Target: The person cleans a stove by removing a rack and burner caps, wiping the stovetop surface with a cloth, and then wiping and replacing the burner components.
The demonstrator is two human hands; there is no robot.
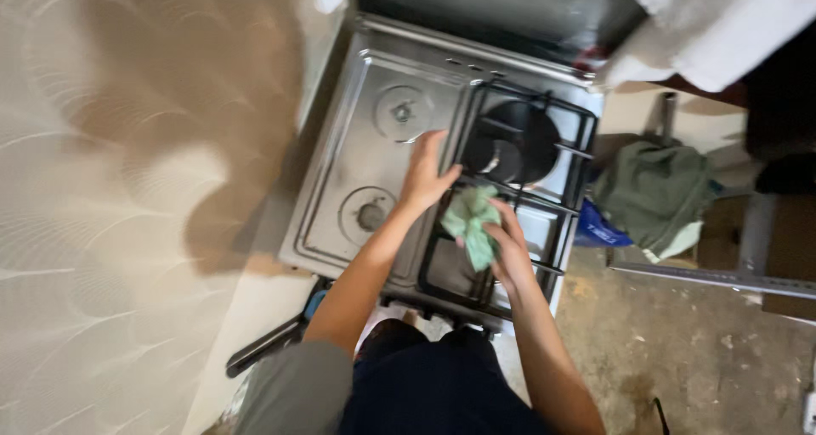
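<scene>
1. Left hand (pixel 425 173): arm stretched forward over the stove (pixel 340 172), fingers spread flat, gripping nothing, beside the black grate (pixel 569 150).
2. Right hand (pixel 508 250): forearm angled inward, fingers curled around a crumpled green cloth (pixel 472 221).
3. Cloth: over the grate, between both hands, near the stove's front.

Black grate (pixel 544 159) blocks the right half; left cooktop (pixel 357 138) open.
</scene>
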